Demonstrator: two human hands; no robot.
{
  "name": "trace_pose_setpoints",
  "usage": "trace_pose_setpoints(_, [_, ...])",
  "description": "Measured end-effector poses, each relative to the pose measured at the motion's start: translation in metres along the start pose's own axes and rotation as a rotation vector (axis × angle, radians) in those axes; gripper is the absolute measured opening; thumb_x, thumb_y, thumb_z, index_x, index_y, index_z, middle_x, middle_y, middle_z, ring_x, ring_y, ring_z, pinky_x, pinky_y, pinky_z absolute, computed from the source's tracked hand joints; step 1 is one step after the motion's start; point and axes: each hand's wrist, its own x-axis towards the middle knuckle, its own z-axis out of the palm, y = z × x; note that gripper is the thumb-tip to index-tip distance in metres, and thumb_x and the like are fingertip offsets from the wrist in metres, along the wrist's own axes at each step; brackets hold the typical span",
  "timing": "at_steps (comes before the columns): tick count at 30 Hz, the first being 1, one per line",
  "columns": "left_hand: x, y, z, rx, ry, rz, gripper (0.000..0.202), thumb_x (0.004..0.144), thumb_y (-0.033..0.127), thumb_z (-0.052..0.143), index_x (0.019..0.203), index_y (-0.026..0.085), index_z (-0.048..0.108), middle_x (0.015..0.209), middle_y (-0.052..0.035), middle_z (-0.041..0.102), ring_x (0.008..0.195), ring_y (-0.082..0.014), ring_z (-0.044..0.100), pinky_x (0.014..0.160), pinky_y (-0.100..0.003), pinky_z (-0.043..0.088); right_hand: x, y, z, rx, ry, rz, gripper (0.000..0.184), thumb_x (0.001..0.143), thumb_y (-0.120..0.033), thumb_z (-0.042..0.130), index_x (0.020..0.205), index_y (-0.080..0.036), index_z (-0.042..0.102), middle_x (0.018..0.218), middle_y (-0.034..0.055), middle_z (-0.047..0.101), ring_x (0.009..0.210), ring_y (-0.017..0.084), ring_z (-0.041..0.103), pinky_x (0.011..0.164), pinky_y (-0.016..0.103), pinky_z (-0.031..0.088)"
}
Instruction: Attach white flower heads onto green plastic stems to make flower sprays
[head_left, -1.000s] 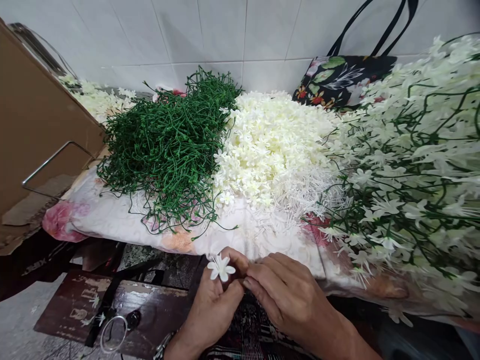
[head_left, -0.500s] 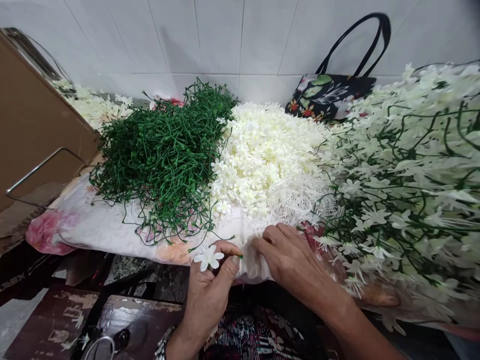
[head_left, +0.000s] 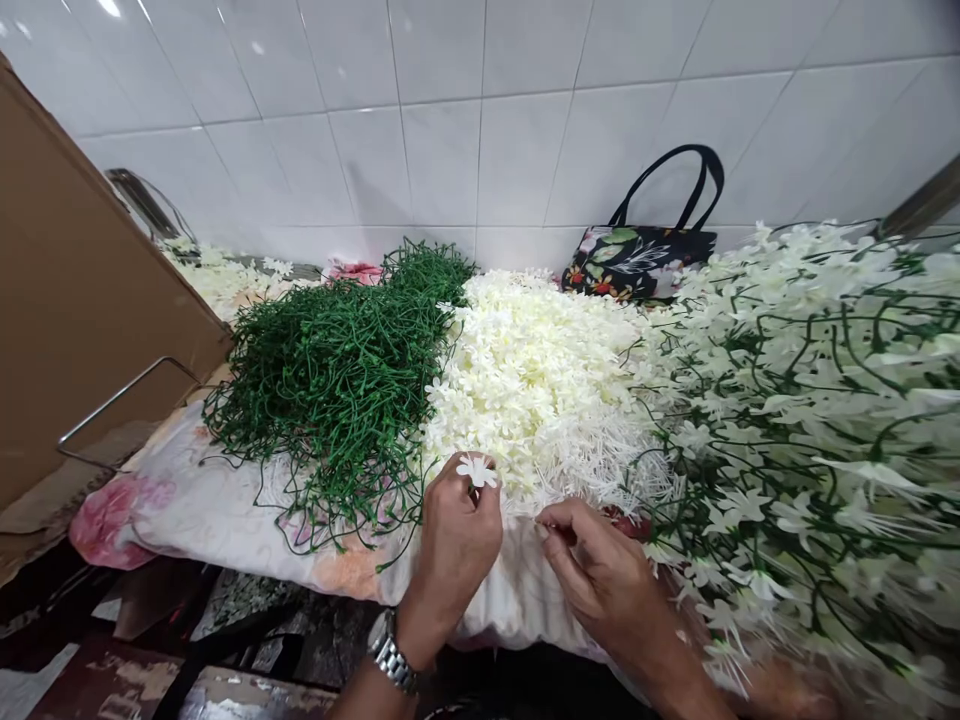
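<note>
My left hand (head_left: 459,525), with a steel watch (head_left: 394,655) on its wrist, is closed around a white artificial flower (head_left: 478,471). The petals stick out above the thumb and forefinger; any stem is hidden by the hand. Just to the right, thumb and forefinger of my right hand (head_left: 604,575) are pinched together at the front edge of a heap of thin white stamens (head_left: 600,462). Whatever lies between those fingertips is too small to make out. Behind both hands spreads a heap of loose cream-white blossoms (head_left: 525,350).
Green plastic stems (head_left: 337,365) are piled on the left of the flowered cloth (head_left: 247,530). Finished-looking white flowers on green stems (head_left: 817,430) fill the right side. A cardboard box (head_left: 90,300) stands at far left, and a black floral bag (head_left: 637,262) leans against the tiled wall (head_left: 525,150).
Both hands have moved forward toward the stamen heap. My left hand has turned with the flower still in it, and my right hand now pinches at the heap's edge. The view has tilted up.
</note>
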Motion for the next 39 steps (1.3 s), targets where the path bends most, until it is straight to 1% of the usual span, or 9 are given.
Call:
trace_pose_setpoints(5, [0.018, 0.005, 0.013, 0.079, 0.006, 0.042, 0.019, 0.062, 0.002, 0.055, 0.06, 0.02, 0.058, 0.071, -0.0029, 0.06, 0.071, -0.0195, 0.056, 0.072, -0.029, 0.04, -0.003, 0.002, 0.004, -0.024, 0.026, -0.073, 0.013, 0.086, -0.009, 0.045, 0.08, -0.019, 0.052, 0.064, -0.0004, 0.055, 0.058, 0.011, 0.053, 0.054, 0.022, 0.044])
trace_pose_setpoints(9, [0.023, 0.003, 0.016, 0.036, 0.026, -0.008, 0.025, 0.058, 0.002, 0.056, 0.045, 0.02, 0.046, 0.053, 0.0032, 0.043, 0.054, -0.014, 0.043, 0.059, -0.026, 0.034, -0.004, 0.003, 0.004, -0.014, 0.036, -0.065, 0.013, 0.086, -0.01, 0.046, 0.08, -0.019, 0.051, 0.063, -0.0008, 0.053, 0.056, 0.011, 0.052, 0.053, 0.022, 0.043])
trace_pose_setpoints(12, [0.024, 0.004, 0.012, -0.044, 0.038, -0.081, 0.016, 0.06, 0.011, 0.059, 0.048, 0.019, 0.051, 0.046, 0.0061, 0.038, 0.047, -0.0108, 0.036, 0.05, -0.024, 0.028, -0.002, 0.003, 0.002, 0.016, 0.065, -0.053, 0.012, 0.086, -0.011, 0.045, 0.08, -0.019, 0.052, 0.063, -0.0011, 0.054, 0.055, 0.011, 0.053, 0.052, 0.021, 0.044])
trace_pose_setpoints(15, [0.021, 0.01, 0.005, -0.163, 0.029, -0.164, 0.007, 0.059, 0.019, 0.061, 0.056, 0.016, 0.056, 0.046, 0.0074, 0.039, 0.043, -0.0072, 0.032, 0.045, -0.022, 0.023, -0.001, 0.003, 0.0, 0.036, 0.095, -0.035, 0.011, 0.085, -0.012, 0.047, 0.08, -0.019, 0.053, 0.063, -0.0009, 0.056, 0.055, 0.011, 0.055, 0.051, 0.02, 0.045])
trace_pose_setpoints(19, [0.01, 0.022, -0.008, -0.408, -0.034, -0.31, 0.02, 0.053, 0.026, 0.069, 0.061, 0.015, 0.054, 0.051, 0.0074, 0.044, 0.038, -0.0015, 0.021, 0.039, -0.019, 0.015, -0.002, 0.003, -0.005, 0.097, 0.107, 0.065, 0.009, 0.085, -0.015, 0.049, 0.081, -0.019, 0.056, 0.063, -0.0014, 0.059, 0.055, 0.011, 0.058, 0.052, 0.019, 0.046])
trace_pose_setpoints(23, [-0.006, 0.024, -0.018, -0.838, -0.176, -0.569, 0.035, 0.043, 0.021, 0.082, 0.059, 0.015, 0.052, 0.044, 0.012, 0.035, 0.035, 0.0016, 0.014, 0.036, -0.017, 0.009, -0.003, -0.009, -0.012, 0.253, 0.119, 0.216, 0.005, 0.085, -0.018, 0.054, 0.082, -0.02, 0.057, 0.065, -0.0024, 0.059, 0.055, 0.01, 0.058, 0.051, 0.018, 0.046])
trace_pose_setpoints(25, [-0.015, 0.023, -0.018, -0.913, -0.206, -0.625, 0.037, 0.043, 0.02, 0.085, 0.059, 0.015, 0.052, 0.041, 0.0132, 0.031, 0.034, 0.0017, 0.013, 0.036, -0.016, 0.009, -0.001, -0.017, -0.015, 0.328, 0.128, 0.216, 0.005, 0.085, -0.018, 0.055, 0.083, -0.021, 0.057, 0.068, -0.0019, 0.06, 0.057, 0.01, 0.058, 0.052, 0.018, 0.047])
trace_pose_setpoints(32, [-0.035, 0.017, -0.015, -0.91, -0.266, -0.596, 0.031, 0.047, 0.025, 0.086, 0.056, 0.011, 0.059, 0.042, 0.0088, 0.038, 0.034, 0.0018, 0.021, 0.037, -0.014, 0.013, 0.003, -0.033, -0.009, 0.369, 0.08, 0.052, 0.01, 0.085, -0.01, 0.053, 0.087, -0.019, 0.057, 0.072, 0.0003, 0.061, 0.065, 0.011, 0.059, 0.059, 0.022, 0.049])
trace_pose_setpoints(39, [-0.041, 0.012, -0.014, -0.863, -0.216, -0.527, 0.027, 0.049, 0.025, 0.086, 0.059, 0.012, 0.065, 0.046, 0.0061, 0.045, 0.037, -0.0002, 0.027, 0.037, -0.015, 0.017, 0.004, -0.034, -0.005, 0.311, 0.089, -0.006, 0.011, 0.084, -0.007, 0.053, 0.085, -0.018, 0.056, 0.069, 0.0004, 0.059, 0.062, 0.011, 0.056, 0.055, 0.022, 0.047])
